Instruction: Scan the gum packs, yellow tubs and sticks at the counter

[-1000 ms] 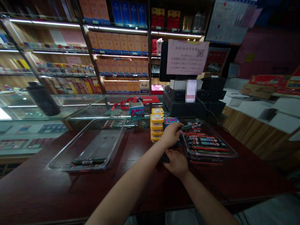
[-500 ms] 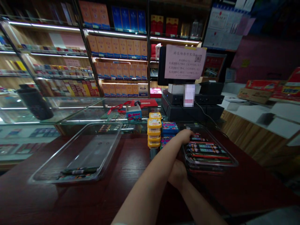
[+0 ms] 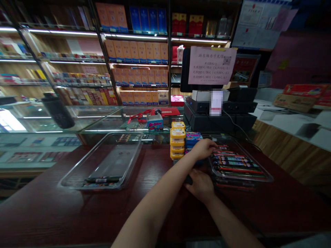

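My left hand reaches across to the near-left side of the right-hand clear plastic tray. Its fingers are stretched out over the rim, by several slim, dark and coloured pens or pencils lying side by side; nothing shows clearly in them. Below the left forearm, my right hand rests low over the table, closed around a dark object that is mostly hidden. Next to the left hand stand a stack of yellow-lidded tubs and colourful blue boxes.
Another clear tray at left holds a few similar sticks at its near end. Behind are a small blue carton, a red lanyard, a black tumbler, a glass counter and a register with a pink sign.
The view has turned left, so everything sits farther right. My left hand stays at the right tray with its fingers more extended. A dark piece now shows beside my right hand's fingers.
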The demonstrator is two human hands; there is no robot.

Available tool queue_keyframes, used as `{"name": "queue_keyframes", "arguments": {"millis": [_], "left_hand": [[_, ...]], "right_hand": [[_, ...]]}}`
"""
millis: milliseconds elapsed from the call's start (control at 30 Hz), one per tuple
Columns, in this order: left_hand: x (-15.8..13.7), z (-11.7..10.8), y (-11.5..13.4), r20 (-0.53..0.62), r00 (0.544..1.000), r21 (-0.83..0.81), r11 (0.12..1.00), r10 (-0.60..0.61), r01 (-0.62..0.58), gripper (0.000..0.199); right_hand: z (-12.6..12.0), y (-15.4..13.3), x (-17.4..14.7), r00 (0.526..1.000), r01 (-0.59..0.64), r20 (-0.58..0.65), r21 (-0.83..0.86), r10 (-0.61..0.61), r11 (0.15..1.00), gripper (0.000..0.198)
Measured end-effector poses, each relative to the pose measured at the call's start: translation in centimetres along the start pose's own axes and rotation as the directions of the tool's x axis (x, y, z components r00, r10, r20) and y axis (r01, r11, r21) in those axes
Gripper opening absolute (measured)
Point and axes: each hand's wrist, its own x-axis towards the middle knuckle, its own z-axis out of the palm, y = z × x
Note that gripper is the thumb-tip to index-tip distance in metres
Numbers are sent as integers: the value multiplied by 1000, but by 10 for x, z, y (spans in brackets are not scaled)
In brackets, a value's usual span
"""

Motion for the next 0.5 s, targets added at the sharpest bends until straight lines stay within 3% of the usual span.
{"name": "queue_keyframes", "arguments": {"millis": [100, 233, 367, 500], "left_hand": [[-29, -27, 9, -30, 999, -14, 999, 33, -33, 24], [-77, -70, 15, -65, 998, -33, 999, 16, -18, 19], [-131, -121, 7, -76, 991, -94, 990, -108, 100, 18], [-193, -182, -21, -4, 956, -115, 949, -295, 293, 22]], "right_hand": [[2, 2, -4, 999, 25, -30, -18, -26, 1000, 48], [6, 5, -11, 997, 42, -66, -28, -44, 999, 43], [9, 7, -17, 992, 54, -107, -61, -60, 997, 38], [13, 9, -19, 989, 62, -131, -90, -73, 994, 37]]}}
